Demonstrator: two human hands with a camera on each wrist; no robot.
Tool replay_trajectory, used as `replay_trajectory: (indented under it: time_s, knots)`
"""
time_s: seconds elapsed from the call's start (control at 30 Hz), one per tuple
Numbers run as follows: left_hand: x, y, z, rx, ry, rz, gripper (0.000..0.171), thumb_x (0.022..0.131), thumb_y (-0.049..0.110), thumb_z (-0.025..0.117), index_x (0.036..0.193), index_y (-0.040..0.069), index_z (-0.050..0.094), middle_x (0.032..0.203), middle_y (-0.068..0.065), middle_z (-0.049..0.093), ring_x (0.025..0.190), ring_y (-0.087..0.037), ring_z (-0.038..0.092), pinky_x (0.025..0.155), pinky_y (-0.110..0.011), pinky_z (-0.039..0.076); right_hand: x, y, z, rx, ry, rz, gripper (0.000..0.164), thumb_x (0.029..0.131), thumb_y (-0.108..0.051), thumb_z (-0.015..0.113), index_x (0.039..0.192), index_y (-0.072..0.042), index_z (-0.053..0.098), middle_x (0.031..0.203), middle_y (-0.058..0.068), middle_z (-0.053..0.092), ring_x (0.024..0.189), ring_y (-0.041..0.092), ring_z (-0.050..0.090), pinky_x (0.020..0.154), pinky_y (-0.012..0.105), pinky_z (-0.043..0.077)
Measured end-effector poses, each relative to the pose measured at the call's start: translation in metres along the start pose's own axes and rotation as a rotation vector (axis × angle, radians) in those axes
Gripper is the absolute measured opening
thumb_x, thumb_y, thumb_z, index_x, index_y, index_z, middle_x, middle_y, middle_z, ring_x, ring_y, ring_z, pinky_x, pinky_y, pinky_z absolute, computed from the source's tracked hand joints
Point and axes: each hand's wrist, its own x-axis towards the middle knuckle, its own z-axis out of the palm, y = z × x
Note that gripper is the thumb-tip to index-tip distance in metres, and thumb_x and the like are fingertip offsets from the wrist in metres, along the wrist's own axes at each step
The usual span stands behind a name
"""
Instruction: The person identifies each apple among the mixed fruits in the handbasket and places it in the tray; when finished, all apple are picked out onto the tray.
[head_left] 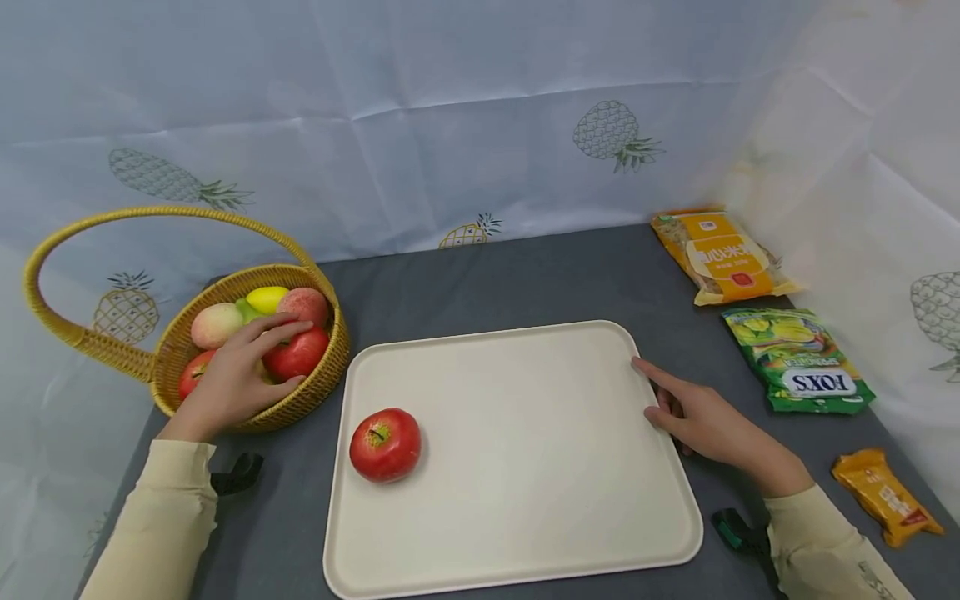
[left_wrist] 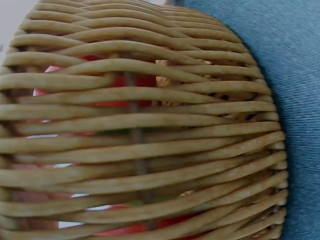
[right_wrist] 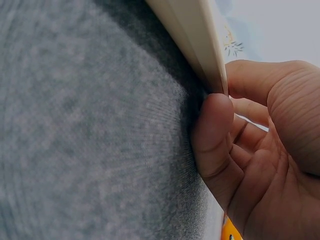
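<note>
In the head view, my left hand [head_left: 243,371] reaches into the yellow wicker basket [head_left: 326,392] and grips a red apple [head_left: 300,354], fingers across its far side and thumb along its near side. The left wrist view shows mostly basket weave [left_wrist: 150,120], with red patches of fruit through the gaps. Another red apple [head_left: 385,445] sits at the left of a cream tray [head_left: 517,458]. At the tray's right edge, my right hand [head_left: 701,421] pinches the rim. Up close, its thumb lies above the tray rim [right_wrist: 200,40] and a curled finger [right_wrist: 215,117] below.
The basket also holds peaches [head_left: 216,325], a lemon [head_left: 267,299] and more fruit, under a tall handle [head_left: 187,212]. On the right lie an orange-and-clear snack bag [head_left: 723,254], a green FOX'S bag [head_left: 798,358] and a small orange packet [head_left: 885,496]. A patterned curtain [head_left: 450,125] backs the table.
</note>
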Motion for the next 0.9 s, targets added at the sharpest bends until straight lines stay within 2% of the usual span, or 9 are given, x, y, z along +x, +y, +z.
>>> replay_trajectory:
  time_s: [0.2, 0.27, 0.33, 0.4, 0.47, 0.57, 0.73, 0.8, 0.9]
  knots:
    - [-0.003, 0.020, -0.018, 0.036, 0.107, 0.005, 0.084, 0.066, 0.008, 0.093, 0.143, 0.015, 0.059, 0.146, -0.013, 0.050, 0.124, -0.035, 0.048, 0.079, -0.061, 0.053, 0.001, -0.001, 0.000, -0.007, -0.003, -0.001, 0.071, 0.101, -0.019, 0.065, 0.161, -0.014, 0.028, 0.084, 0.001, 0.051, 0.057, 0.012, 0.052, 0.053, 0.028, 0.046]
    - [-0.002, 0.032, -0.024, 0.051, 0.142, 0.027, 0.086, 0.064, 0.010, 0.094, 0.143, 0.016, 0.059, 0.146, -0.012, 0.051, 0.125, -0.034, 0.049, 0.082, -0.048, 0.056, 0.002, -0.001, 0.000, -0.011, -0.002, -0.005, 0.071, 0.101, -0.018, 0.066, 0.161, -0.014, 0.028, 0.084, 0.001, 0.051, 0.057, 0.012, 0.052, 0.053, 0.028, 0.046]
    - [0.001, 0.046, -0.028, 0.036, 0.171, 0.081, 0.083, 0.065, 0.013, 0.093, 0.142, 0.016, 0.061, 0.145, -0.012, 0.051, 0.125, -0.033, 0.048, 0.088, -0.030, 0.053, 0.001, 0.000, 0.000, -0.012, -0.002, -0.006, 0.071, 0.101, -0.019, 0.065, 0.161, -0.014, 0.028, 0.084, 0.001, 0.051, 0.056, 0.012, 0.052, 0.053, 0.028, 0.046]
    - [0.004, 0.062, -0.029, 0.003, 0.197, 0.155, 0.072, 0.074, 0.029, 0.091, 0.139, 0.014, 0.063, 0.145, -0.012, 0.052, 0.128, -0.032, 0.048, 0.092, -0.016, 0.044, 0.001, 0.000, 0.000, -0.011, 0.000, -0.005, 0.071, 0.101, -0.019, 0.065, 0.161, -0.015, 0.028, 0.084, 0.001, 0.051, 0.057, 0.012, 0.052, 0.053, 0.028, 0.046]
    - [0.009, 0.080, -0.027, -0.051, 0.206, 0.234, 0.065, 0.082, 0.045, 0.082, 0.136, 0.012, 0.065, 0.144, -0.013, 0.053, 0.130, -0.033, 0.047, 0.097, -0.008, 0.035, 0.001, -0.001, 0.000, -0.007, 0.001, -0.004, 0.071, 0.101, -0.019, 0.065, 0.161, -0.014, 0.028, 0.084, 0.001, 0.051, 0.057, 0.012, 0.051, 0.053, 0.028, 0.046]
    - [0.015, 0.106, -0.021, -0.110, 0.176, 0.308, 0.064, 0.092, 0.060, 0.063, 0.136, 0.013, 0.065, 0.144, -0.012, 0.052, 0.132, -0.032, 0.046, 0.101, -0.011, 0.037, 0.000, 0.000, 0.001, 0.001, 0.000, 0.001, 0.070, 0.101, -0.018, 0.064, 0.161, -0.015, 0.028, 0.083, 0.001, 0.051, 0.056, 0.012, 0.051, 0.053, 0.028, 0.046]
    - [0.025, 0.142, -0.003, -0.178, 0.057, 0.383, 0.060, 0.085, 0.039, 0.078, 0.140, 0.019, 0.061, 0.147, -0.009, 0.049, 0.131, -0.027, 0.045, 0.096, -0.031, 0.050, -0.001, -0.001, 0.001, -0.004, 0.005, 0.003, 0.070, 0.102, -0.019, 0.064, 0.161, -0.016, 0.028, 0.083, 0.001, 0.050, 0.056, 0.012, 0.051, 0.052, 0.028, 0.045]
    - [0.030, 0.152, 0.007, -0.202, 0.013, 0.417, 0.064, 0.080, 0.027, 0.082, 0.140, 0.022, 0.060, 0.148, -0.008, 0.049, 0.132, -0.026, 0.045, 0.094, -0.041, 0.051, -0.001, -0.001, 0.001, -0.009, 0.008, 0.001, 0.070, 0.101, -0.020, 0.065, 0.161, -0.016, 0.029, 0.083, 0.001, 0.050, 0.057, 0.012, 0.051, 0.052, 0.027, 0.045]
    - [0.037, 0.165, 0.024, -0.244, -0.054, 0.464, 0.069, 0.076, 0.020, 0.085, 0.140, 0.024, 0.059, 0.147, -0.008, 0.048, 0.132, -0.027, 0.043, 0.094, -0.045, 0.052, -0.001, -0.002, 0.001, -0.015, 0.011, 0.002, 0.070, 0.101, -0.021, 0.065, 0.161, -0.016, 0.029, 0.083, 0.001, 0.050, 0.060, 0.012, 0.051, 0.053, 0.027, 0.044]
